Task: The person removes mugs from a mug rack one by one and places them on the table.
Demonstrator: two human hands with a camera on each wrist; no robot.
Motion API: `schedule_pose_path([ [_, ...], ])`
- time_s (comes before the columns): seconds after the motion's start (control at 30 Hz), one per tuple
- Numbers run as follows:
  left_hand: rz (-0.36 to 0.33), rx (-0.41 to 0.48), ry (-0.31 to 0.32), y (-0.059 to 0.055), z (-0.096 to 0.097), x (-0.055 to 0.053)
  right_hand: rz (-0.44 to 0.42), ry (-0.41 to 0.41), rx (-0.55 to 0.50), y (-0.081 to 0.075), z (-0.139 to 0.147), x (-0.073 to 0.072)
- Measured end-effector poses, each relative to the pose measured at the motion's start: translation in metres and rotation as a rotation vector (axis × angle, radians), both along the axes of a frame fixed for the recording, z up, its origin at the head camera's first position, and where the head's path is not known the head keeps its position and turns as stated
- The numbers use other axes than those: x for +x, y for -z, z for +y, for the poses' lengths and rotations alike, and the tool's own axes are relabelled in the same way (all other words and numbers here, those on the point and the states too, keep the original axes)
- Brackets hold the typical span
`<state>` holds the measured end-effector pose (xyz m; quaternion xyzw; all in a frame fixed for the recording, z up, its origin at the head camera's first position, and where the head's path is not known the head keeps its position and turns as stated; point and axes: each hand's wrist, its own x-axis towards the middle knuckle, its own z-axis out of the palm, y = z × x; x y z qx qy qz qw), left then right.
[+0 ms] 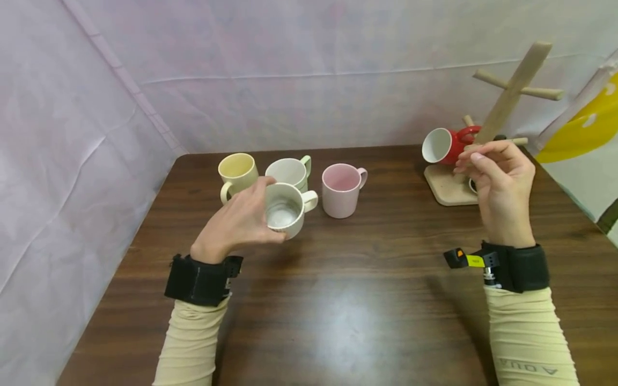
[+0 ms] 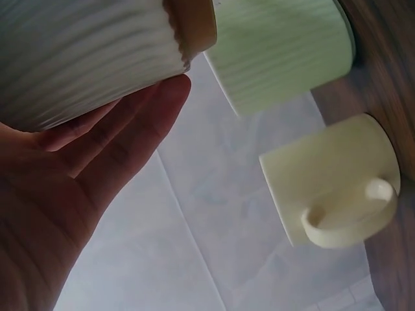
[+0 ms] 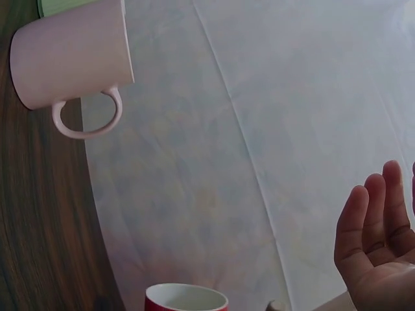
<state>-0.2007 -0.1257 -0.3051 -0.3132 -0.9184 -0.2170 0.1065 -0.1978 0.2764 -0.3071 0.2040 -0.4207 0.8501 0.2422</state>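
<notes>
A white ribbed mug [image 1: 294,224] is gripped by my left hand [image 1: 238,220], thumb on the near side and fingers on the far side. Its handle points right and its mouth tilts toward me. Behind it, on the table, stand a yellow mug [image 1: 243,174] and a pale green mug [image 2: 285,55]. A pink mug [image 1: 340,195] stands to their right. My right hand [image 1: 504,193] is raised, fingers loosely bent and holding nothing, in front of the wooden mug tree [image 1: 512,91]. A red mug [image 1: 454,147] hangs there on a low peg; my right hand partly hides the stand.
The mug tree's base [image 1: 449,187] rests on the dark wooden table [image 1: 338,300] at the back right. Part of another mug's rim shows beside my right hand. A pale cloth wall [image 1: 309,107] closes off the back and left; a yellow patterned cloth [image 1: 586,131] hangs at right.
</notes>
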Motion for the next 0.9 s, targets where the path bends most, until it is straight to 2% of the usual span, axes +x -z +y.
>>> schedule_pose_path([
  [0.13, -0.005, 0.006, 0.000, 0.001, -0.006, -0.001, 0.003, -0.002, -0.056, 0.000, 0.005, -0.001],
  [0.33, -0.029, 0.020, -0.015, 0.005, -0.013, -0.003, -0.002, 0.037, -0.065, -0.002, 0.015, -0.003],
  [0.47, -0.024, 0.014, 0.002, 0.008, -0.013, -0.004, -0.006, 0.050, -0.112, -0.002, 0.026, -0.002],
  [0.53, -0.018, 0.016, 0.013, 0.009, -0.014, -0.004, -0.009, 0.089, -0.105, -0.001, 0.031, -0.001],
  [0.73, -0.015, 0.014, 0.002, 0.011, -0.019, -0.002, -0.033, 0.274, 0.039, 0.001, 0.037, -0.001],
  [0.9, -0.008, 0.021, 0.000, 0.013, -0.023, -0.002, -0.058, 0.335, 0.159, 0.001, 0.038, -0.003],
])
